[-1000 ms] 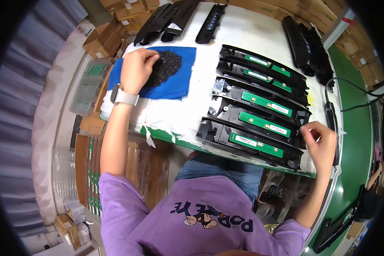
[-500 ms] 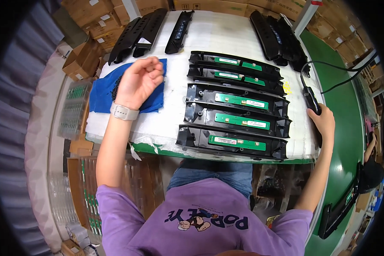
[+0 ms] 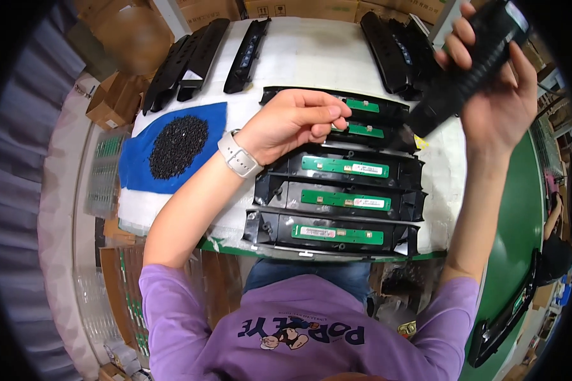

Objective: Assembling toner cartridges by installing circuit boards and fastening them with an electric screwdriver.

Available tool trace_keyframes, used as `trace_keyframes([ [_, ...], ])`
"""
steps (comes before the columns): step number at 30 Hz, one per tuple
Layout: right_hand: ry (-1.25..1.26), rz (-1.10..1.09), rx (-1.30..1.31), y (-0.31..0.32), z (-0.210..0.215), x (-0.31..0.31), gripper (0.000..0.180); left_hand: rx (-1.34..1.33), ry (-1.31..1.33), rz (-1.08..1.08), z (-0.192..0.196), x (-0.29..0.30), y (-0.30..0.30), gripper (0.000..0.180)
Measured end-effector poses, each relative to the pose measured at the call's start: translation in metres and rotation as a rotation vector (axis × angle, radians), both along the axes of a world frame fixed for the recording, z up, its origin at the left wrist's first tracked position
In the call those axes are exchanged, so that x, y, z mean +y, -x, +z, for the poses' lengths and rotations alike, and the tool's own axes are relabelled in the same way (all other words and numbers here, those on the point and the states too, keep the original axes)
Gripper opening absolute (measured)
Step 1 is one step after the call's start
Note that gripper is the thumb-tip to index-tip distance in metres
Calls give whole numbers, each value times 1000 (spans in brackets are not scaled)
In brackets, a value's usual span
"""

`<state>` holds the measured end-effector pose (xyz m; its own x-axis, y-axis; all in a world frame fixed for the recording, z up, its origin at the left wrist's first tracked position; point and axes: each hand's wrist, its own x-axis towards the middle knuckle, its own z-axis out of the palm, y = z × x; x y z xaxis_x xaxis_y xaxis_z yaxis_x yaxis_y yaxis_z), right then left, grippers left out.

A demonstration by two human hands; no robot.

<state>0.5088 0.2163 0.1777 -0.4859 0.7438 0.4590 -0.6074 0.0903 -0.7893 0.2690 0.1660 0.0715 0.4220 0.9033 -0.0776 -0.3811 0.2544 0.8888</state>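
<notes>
My right hand (image 3: 503,111) is raised at the right with its fingers around a black electric screwdriver (image 3: 457,82). The tool's narrow end points down and left, toward the row of housings. Over the far housings, my left hand (image 3: 289,124) is closed with thumb and fingertips together; anything pinched there is too small to make out. Several long black plastic housings (image 3: 276,190) lie in a row before me, each carrying a green circuit board (image 3: 346,200). Beyond my left wrist, a pile of small black screws (image 3: 178,146) sits on a blue cloth (image 3: 215,120).
More black housings (image 3: 200,54) lie at the far left of the white-covered table (image 3: 311,47). Another stack of black parts (image 3: 391,57) stands at the far right. Clear trays (image 3: 105,165) are beside the table's left edge, and cardboard boxes (image 3: 117,98) stand behind them.
My left hand has moved right from the blue cloth to above the far housings, uncovering the screw pile. My right hand has lifted the screwdriver from the right table edge, up toward the housings.
</notes>
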Motion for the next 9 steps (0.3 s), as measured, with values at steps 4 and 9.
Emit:
trace_keyframes([
  [4, -4, -233, 299, 59, 8, -13, 36, -146, 23, 9, -1, 4, -3, 25],
  [9, -98, 26, 572, 64, -12, 10, 52, -164, 80, 121, -7, 1, -5, 28],
])
